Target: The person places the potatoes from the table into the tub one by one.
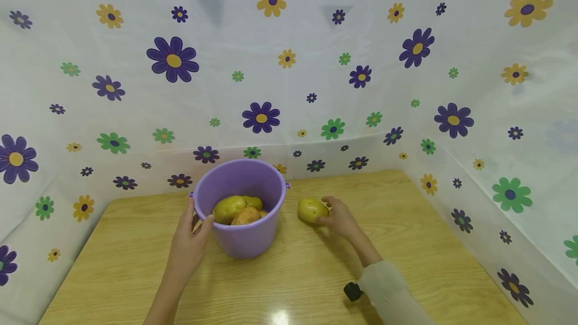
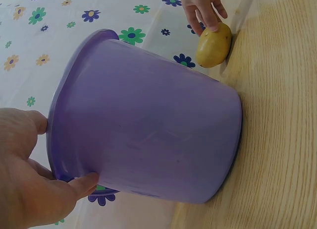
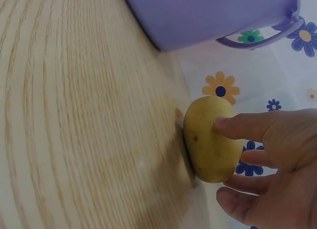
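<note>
A purple bucket (image 1: 244, 237) stands on the table with several potatoes (image 1: 230, 208) inside. My left hand (image 1: 189, 245) holds it at the left side of the rim; in the left wrist view the thumb and a finger of this hand (image 2: 29, 174) lie against the rim and outer wall. To the right of the bucket, a yellow potato (image 1: 312, 210) lies on the wooden table. My right hand (image 1: 341, 218) has thumb and fingertips around its right end. The right wrist view shows the thumb on the potato (image 3: 210, 144), with one finger standing off it.
The light wooden table (image 1: 289, 280) ends at a white floral sheet (image 1: 311, 34) at the back and sides. A bucket handle (image 3: 262, 42) hangs at the side in the right wrist view. A small black device (image 1: 352, 291) sits by the right sleeve.
</note>
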Action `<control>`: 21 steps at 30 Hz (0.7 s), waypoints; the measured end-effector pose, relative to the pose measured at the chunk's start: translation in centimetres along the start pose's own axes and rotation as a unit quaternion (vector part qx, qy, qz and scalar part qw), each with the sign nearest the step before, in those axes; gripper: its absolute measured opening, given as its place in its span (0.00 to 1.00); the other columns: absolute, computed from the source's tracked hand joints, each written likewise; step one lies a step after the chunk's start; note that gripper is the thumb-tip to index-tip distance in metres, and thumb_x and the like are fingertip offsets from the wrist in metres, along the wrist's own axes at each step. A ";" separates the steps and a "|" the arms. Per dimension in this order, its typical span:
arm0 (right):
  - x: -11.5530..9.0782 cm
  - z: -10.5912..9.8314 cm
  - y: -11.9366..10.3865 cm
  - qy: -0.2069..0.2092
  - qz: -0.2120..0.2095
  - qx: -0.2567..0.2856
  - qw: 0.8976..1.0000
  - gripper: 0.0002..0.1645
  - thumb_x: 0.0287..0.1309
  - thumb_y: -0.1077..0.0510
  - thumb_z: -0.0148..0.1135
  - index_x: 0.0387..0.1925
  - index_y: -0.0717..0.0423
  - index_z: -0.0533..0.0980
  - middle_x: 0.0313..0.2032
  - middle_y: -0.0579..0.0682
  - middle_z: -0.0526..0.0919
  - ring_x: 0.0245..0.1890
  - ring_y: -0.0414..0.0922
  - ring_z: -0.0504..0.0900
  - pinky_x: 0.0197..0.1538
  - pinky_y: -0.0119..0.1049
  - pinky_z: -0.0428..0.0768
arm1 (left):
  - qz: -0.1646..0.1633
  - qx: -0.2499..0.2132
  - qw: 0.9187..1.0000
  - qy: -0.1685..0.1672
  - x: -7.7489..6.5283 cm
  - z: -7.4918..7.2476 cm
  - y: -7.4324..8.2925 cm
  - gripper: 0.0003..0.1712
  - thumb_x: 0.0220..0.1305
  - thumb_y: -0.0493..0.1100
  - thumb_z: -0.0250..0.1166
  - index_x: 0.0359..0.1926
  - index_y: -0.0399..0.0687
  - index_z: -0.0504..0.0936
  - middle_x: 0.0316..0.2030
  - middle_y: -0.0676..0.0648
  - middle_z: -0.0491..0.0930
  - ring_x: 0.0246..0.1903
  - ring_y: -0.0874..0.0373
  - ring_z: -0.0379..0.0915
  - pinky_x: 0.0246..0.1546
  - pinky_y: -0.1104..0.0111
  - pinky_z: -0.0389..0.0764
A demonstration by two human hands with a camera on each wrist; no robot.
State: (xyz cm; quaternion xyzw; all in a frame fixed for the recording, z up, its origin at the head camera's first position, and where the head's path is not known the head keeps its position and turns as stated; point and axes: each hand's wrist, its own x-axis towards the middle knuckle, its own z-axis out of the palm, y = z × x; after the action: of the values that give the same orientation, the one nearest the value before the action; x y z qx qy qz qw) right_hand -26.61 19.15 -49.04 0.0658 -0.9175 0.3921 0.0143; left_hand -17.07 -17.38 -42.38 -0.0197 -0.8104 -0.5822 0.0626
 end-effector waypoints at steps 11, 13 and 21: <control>0.4 1.1 0.1 0.000 0.004 0.015 1.000 0.39 0.56 0.63 0.77 0.65 0.73 0.70 0.61 0.70 0.77 0.59 0.63 0.78 0.64 0.57 0.81 | 0.003 -0.002 1.000 0.001 0.1 0.0 0.0 0.47 0.80 0.52 0.55 0.83 0.48 0.36 0.82 0.44 0.38 0.79 0.42 0.46 0.74 0.60 0.65; 0.6 1.3 0.2 0.001 0.002 0.012 1.000 0.39 0.56 0.63 0.77 0.65 0.73 0.69 0.61 0.71 0.76 0.60 0.63 0.77 0.65 0.58 0.80 | 0.003 -0.002 1.000 0.001 0.1 0.1 0.1 0.47 0.80 0.52 0.56 0.83 0.47 0.36 0.82 0.44 0.38 0.78 0.42 0.46 0.74 0.60 0.65; 0.6 1.8 0.5 0.003 0.001 0.002 1.000 0.40 0.57 0.62 0.77 0.66 0.73 0.69 0.61 0.70 0.77 0.60 0.63 0.77 0.66 0.58 0.80 | 0.001 -0.005 1.000 0.001 0.0 0.0 0.1 0.47 0.81 0.52 0.55 0.83 0.48 0.35 0.82 0.45 0.37 0.79 0.43 0.45 0.74 0.61 0.64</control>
State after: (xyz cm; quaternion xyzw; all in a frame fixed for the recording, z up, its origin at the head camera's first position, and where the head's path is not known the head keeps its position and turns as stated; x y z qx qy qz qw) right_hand -27.27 18.11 -50.56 0.0640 -0.9167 0.3941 0.0167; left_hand -17.10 -17.32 -42.25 -0.0203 -0.8075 -0.5861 0.0633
